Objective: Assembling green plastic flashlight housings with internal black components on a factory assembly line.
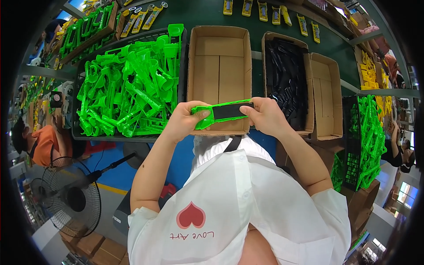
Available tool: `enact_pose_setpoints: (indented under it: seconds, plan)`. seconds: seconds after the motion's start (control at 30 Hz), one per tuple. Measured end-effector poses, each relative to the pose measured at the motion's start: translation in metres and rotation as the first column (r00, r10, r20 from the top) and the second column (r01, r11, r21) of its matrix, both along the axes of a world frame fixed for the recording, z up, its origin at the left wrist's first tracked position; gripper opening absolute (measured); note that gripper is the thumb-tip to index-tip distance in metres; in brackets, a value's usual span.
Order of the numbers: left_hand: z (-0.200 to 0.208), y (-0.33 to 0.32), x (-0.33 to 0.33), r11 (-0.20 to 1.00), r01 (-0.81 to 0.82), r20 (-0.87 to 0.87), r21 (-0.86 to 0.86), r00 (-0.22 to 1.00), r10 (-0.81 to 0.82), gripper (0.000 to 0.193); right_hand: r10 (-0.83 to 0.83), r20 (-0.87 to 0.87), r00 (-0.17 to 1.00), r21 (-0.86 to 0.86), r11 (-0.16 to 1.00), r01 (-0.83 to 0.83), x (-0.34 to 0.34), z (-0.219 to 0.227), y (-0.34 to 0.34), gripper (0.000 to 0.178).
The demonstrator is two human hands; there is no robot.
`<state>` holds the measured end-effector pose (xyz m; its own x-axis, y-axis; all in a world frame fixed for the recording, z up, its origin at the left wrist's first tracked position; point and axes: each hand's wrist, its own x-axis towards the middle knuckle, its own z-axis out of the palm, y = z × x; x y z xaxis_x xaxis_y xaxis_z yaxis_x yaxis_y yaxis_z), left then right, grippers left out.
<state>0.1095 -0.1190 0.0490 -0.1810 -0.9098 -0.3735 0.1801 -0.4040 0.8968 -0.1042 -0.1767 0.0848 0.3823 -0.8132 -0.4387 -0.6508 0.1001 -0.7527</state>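
Observation:
Both hands hold one long green plastic housing (pixel 218 119) level over the near end of a cardboard box (pixel 219 79). A flat black rectangular panel (pixel 227 111) lies along the housing's middle. My left hand (pixel 187 120) grips the wider left end, thumb on top. On the right end, my right hand (pixel 267 117) closes round the housing, its thumb pressing on the black panel. Left of the box, a black crate (pixel 184 62) is heaped with similar green housings (pixel 128 88). To the right, another cardboard box (pixel 266 57) holds many black panels (pixel 288 79).
A further cardboard box (pixel 326 97) stands right of the black panels. Beyond it is a crate of green parts (pixel 370 141). Yellow units (pixel 263 12) line the back of the green table (pixel 203 15). At the left are a standing fan (pixel 75 198) and a person in orange (pixel 51 145).

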Motion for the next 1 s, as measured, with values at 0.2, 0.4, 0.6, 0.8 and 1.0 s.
enact_pose_setpoints:
  seconds: [0.2,0.4,0.6,0.8,1.0]
  plan:
    - [-0.007,0.003,-0.002,0.999,-0.044,0.01,-0.001,0.999,0.044,0.015,0.067,-0.026,0.997,-0.008,0.998,-0.068,-0.002,-0.002,-0.004,0.021]
    - [-0.006,-0.002,-0.001,0.998,0.002,0.071,0.057,0.997,-0.006,0.013,0.048,-0.03,0.998,0.027,0.999,-0.047,-0.001,-0.009,-0.005,0.02]
    - [-0.016,0.0,-0.003,0.999,-0.009,0.016,0.034,1.0,0.009,0.014,0.151,-0.364,0.919,-0.377,0.878,-0.294,-0.001,-0.033,-0.004,0.031]
    - [-0.014,-0.004,0.0,0.999,0.023,0.01,0.033,1.0,-0.023,0.014,-0.041,-0.162,0.986,-0.251,0.968,-0.001,-0.011,-0.028,-0.014,0.039]
    - [0.003,-0.011,-0.021,0.875,0.45,0.788,-0.18,0.599,-0.146,0.02,0.006,-0.066,0.998,-0.179,0.984,-0.018,-0.01,-0.045,-0.004,0.031]
